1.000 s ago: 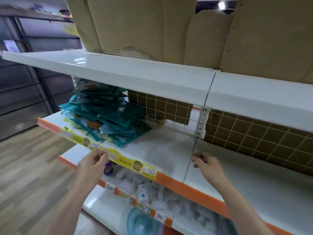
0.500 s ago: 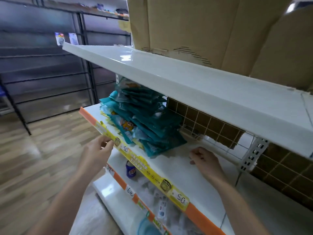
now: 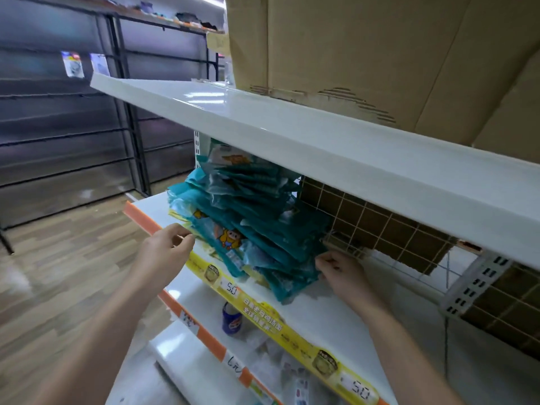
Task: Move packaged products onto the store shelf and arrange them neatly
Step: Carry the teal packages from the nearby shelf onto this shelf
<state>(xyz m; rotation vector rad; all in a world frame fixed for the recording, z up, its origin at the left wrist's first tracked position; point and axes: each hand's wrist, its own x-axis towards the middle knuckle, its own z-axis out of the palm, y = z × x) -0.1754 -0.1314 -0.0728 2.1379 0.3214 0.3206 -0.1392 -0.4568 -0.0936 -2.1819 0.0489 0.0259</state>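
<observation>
A slumped stack of teal packets [image 3: 251, 220] with a cartoon figure lies on the white middle shelf [image 3: 336, 314], leaning out over its front left edge. My left hand [image 3: 166, 247] is at the stack's front left side, thumb and fingers closed on the edge of the lowest packets. At the stack's right side, my right hand [image 3: 342, 273] rests on the shelf with its curled fingertips pressed into the packet edges. Both hands bracket the stack.
The white upper shelf [image 3: 292, 135] hangs low over the stack and carries cardboard boxes [image 3: 350, 48]. A wire mesh back [image 3: 380, 226] closes the rear. A yellow price strip [image 3: 263, 314] lines the shelf front. Below stand a blue can [image 3: 231, 320] and small packets. Wooden floor [image 3: 58, 258] lies left.
My view has swung left and closer to the stack. Both hands have moved from the shelf front and bare shelf to the two sides of the teal packets.
</observation>
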